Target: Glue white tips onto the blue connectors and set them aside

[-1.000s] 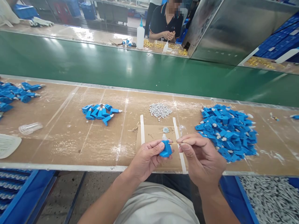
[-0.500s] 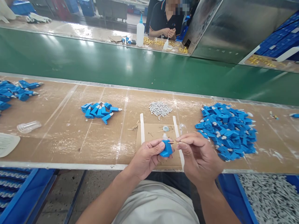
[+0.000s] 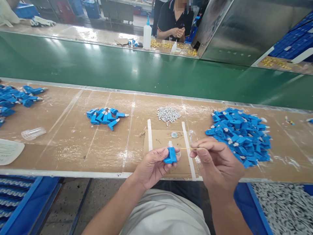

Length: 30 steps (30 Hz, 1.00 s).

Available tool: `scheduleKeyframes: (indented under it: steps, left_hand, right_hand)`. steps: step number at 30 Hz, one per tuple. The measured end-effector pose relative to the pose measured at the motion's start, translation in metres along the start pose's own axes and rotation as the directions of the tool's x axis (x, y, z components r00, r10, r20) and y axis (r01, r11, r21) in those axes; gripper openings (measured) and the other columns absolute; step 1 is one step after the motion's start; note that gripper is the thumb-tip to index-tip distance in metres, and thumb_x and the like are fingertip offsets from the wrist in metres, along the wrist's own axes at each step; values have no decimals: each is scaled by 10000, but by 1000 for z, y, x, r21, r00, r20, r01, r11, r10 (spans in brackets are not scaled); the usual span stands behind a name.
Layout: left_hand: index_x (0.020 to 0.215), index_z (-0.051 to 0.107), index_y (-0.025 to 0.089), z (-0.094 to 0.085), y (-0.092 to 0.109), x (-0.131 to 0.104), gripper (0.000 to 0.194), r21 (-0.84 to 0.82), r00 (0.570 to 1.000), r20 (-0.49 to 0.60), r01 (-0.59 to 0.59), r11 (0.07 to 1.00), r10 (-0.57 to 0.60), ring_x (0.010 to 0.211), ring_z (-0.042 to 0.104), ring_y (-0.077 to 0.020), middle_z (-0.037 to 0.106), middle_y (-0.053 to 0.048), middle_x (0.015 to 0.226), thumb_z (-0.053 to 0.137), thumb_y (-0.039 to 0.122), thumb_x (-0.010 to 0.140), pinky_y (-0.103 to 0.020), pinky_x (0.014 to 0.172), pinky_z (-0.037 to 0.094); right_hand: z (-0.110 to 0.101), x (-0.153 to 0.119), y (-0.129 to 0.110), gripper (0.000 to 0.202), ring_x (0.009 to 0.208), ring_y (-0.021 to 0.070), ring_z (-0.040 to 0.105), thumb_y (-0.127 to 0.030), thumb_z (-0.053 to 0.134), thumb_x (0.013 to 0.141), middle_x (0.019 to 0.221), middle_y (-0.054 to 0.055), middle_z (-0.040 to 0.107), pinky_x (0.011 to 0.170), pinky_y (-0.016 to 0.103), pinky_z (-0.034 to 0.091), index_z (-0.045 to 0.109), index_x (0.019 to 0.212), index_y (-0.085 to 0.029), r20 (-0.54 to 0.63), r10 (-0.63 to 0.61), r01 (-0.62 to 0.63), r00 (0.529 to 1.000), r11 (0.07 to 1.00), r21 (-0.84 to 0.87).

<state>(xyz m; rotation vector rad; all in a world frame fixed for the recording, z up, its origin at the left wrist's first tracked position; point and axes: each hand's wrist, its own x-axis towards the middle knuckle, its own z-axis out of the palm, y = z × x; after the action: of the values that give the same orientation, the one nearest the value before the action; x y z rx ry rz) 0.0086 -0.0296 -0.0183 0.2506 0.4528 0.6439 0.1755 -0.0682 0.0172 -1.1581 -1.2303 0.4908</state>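
My left hand [image 3: 154, 163] grips a blue plastic part [image 3: 170, 155] with a whitish tip pointing up, thumb on its left side. To its right, my right hand [image 3: 217, 160] pinches a thin wooden toothpick [image 3: 186, 148] that points left, its end a short way from the blue part. Beneath and beyond the hands lies a cardboard sheet [image 3: 161, 138] with white tape strips along its sides. A small clear dab or lid [image 3: 174, 134] with another thin stick beside it rests on the sheet. Past the sheet is a pile of small grey pieces [image 3: 168, 115].
A large heap of blue parts [image 3: 241, 133] lies right; smaller groups [image 3: 105, 117] lie left. A clear plastic cup [image 3: 33, 133] is on its side. A green belt [image 3: 97, 65] runs beyond the table. Across it, a person [image 3: 174, 23] sits near a white bottle [image 3: 147, 36].
My right hand has drawn the toothpick rightward, away from the blue part. The blue part has shifted slightly left and turned a little in my left hand.
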Motion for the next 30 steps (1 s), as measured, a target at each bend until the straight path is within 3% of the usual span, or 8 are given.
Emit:
scheduleKeyframes:
  steps: [7,14,18,23,26,30]
  left_hand:
    - [1042,737,70,-2,2,-4,263,-37,998,36,45,998,-44,714,677,-112,708,-120,869,722,251,852,-116,604,518]
    - [1040,739,71,-3,1,-2,265,-27,997,53,49,998,-48,711,682,-113,710,-117,865,717,259,855,-117,603,522]
    - [1047,744,72,-5,1,-2,279,-23,999,31,43,999,-42,707,686,-114,713,-115,869,729,266,846,-117,602,521]
    - [1043,748,68,-9,3,-3,273,11,999,-39,-4,1000,5,690,678,-109,724,-126,880,717,265,857,-126,603,520]
    - [1051,748,67,-13,4,-4,270,-3,998,-66,-19,1000,18,687,674,-108,722,-114,868,719,248,853,-134,604,520]
    - [1066,741,65,-20,10,-5,274,-28,993,-115,-43,999,39,690,669,-110,713,-104,844,718,231,849,-134,588,519]
  right_hand:
    - [-18,-3,17,27,677,146,600,-216,686,919,903,51,667,625,305,490,696,909,-193,-31,162,-156,986,980,126]
    - [-22,-6,16,25,694,146,601,-181,681,917,910,49,662,625,298,481,703,927,-187,-28,161,-155,987,976,152]
    - [-23,-7,16,24,708,157,614,-192,667,926,915,37,672,675,324,491,688,929,-204,-2,110,-110,994,994,-13]
    - [-24,-10,24,32,895,212,644,-218,655,931,926,35,677,785,352,490,685,934,-227,193,65,-3,979,951,-309]
    - [-21,-14,33,52,863,204,636,-235,641,939,905,35,669,732,330,502,685,913,-227,258,79,21,963,931,-365]
    - [-20,-14,45,83,832,193,645,-281,656,932,930,43,672,694,312,528,700,958,-216,241,142,-43,960,925,-377]
